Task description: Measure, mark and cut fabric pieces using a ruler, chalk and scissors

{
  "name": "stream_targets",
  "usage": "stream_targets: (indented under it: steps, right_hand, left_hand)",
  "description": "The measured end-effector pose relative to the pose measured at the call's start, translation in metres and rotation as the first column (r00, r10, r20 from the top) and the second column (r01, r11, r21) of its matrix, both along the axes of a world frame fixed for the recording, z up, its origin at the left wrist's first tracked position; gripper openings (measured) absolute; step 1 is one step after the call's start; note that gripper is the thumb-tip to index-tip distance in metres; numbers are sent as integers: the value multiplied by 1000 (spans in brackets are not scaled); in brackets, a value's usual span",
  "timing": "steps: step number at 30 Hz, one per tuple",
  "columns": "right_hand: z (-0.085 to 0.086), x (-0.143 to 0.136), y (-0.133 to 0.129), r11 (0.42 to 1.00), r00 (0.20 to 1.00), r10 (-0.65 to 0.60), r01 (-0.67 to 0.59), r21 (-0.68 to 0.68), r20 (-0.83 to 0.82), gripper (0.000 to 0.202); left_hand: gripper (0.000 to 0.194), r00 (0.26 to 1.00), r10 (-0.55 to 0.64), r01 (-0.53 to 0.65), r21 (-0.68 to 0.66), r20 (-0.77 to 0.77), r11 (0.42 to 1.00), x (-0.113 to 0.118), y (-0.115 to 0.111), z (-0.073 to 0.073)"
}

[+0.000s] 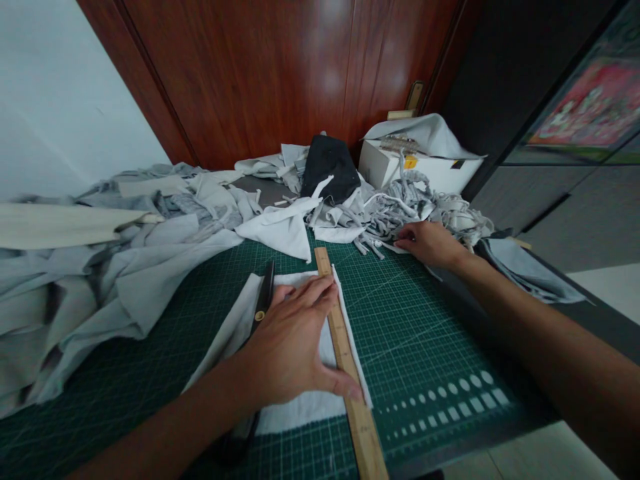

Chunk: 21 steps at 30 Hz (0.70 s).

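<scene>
My left hand (295,343) lies with its fingers and thumb spread, pressing a wooden ruler (343,340) down on a piece of white fabric (295,413). The ruler runs along the fabric's right side, leaving a narrow strip beyond it. Black scissors (264,293) with a brass-coloured pivot rest on the fabric, partly hidden under my left hand and forearm. Farther off on the right, my right hand (430,245) is at the edge of a heap of grey and white fabric strips (415,197). Its fingers are curled together; what lies between them is hidden.
A green gridded cutting mat (400,327) covers much of the table. Crumpled grey fabric (115,273) is heaped on the left. Behind stand a black cloth piece (330,168) and a white box (425,170). Folded grey fabric (530,270) lies at the right table edge.
</scene>
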State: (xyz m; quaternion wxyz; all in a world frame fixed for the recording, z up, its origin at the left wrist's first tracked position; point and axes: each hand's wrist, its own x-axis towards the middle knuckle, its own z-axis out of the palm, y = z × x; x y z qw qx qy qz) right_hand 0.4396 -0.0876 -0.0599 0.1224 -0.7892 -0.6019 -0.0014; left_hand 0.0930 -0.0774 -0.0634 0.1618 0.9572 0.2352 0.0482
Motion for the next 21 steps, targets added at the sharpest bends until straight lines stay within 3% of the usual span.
stream_targets:
  steps: [3, 12, 15, 17, 18, 19, 20, 21]
  right_hand:
    - [-6, 3, 3, 1000, 999, 1, -1, -2, -45, 15]
    - [-3, 8, -1, 1000, 978, -12, 10, -12, -207, 16]
    - [3, -3, -4, 998, 982, -24, 33, 45, -185, 13]
    - [8, -21, -6, 980, 969, -38, 84, 181, -244, 12]
    - [11, -34, -7, 951, 945, -21, 120, 285, -327, 13]
    - [13, -51, -8, 912, 865, 61, 155, 380, -498, 16]
    - [14, -69, -8, 888, 722, 184, 169, 428, -667, 19]
    - [13, -88, -8, 892, 658, 244, 136, 432, -712, 22]
  left_hand:
    - [123, 1000, -1, 1, 3, -5, 1000, -1, 0, 0]
    - [121, 1000, -14, 14, 12, 0, 1000, -3, -1, -1]
    - [118, 1000, -19, 18, 15, 21, 1000, -2, -1, -2]
    - [116, 999, -26, 25, 19, 34, 999, -3, -1, -2]
    - [115, 999, -31, 30, 22, 40, 999, -3, -1, -2]
    - [114, 998, -36, 35, 24, 44, 999, -3, -1, -3]
    - [113, 998, -40, 39, 26, 49, 999, -3, 0, -3]
    - [112, 998, -43, 42, 30, 55, 999, -3, 0, -3]
